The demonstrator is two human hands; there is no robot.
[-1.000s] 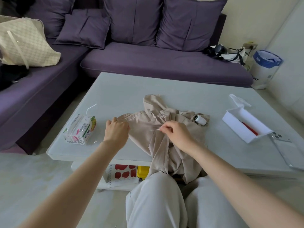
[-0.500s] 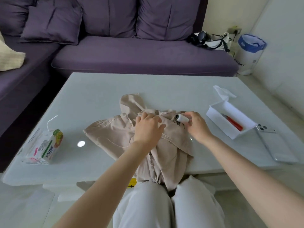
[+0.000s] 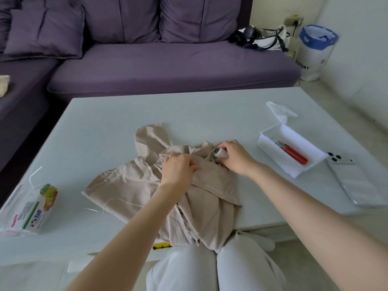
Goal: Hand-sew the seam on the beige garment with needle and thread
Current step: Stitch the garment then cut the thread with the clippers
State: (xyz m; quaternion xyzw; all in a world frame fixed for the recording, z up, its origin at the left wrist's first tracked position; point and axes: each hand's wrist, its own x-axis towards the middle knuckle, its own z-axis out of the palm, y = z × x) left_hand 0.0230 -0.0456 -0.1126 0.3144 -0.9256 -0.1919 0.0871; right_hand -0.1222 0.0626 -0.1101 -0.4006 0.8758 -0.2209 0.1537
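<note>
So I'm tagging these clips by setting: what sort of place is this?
Likely a home living room: a purple sofa with cushions, a low white table before it, a tote bag on the seat.

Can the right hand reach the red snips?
Probably yes: the red-handled snips lie in the open white plastic box beside the right hand, nothing between, though it holds a white thread spool.

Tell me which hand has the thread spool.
The right hand pinches the white spool; the left hand holds only the beige garment.
</note>
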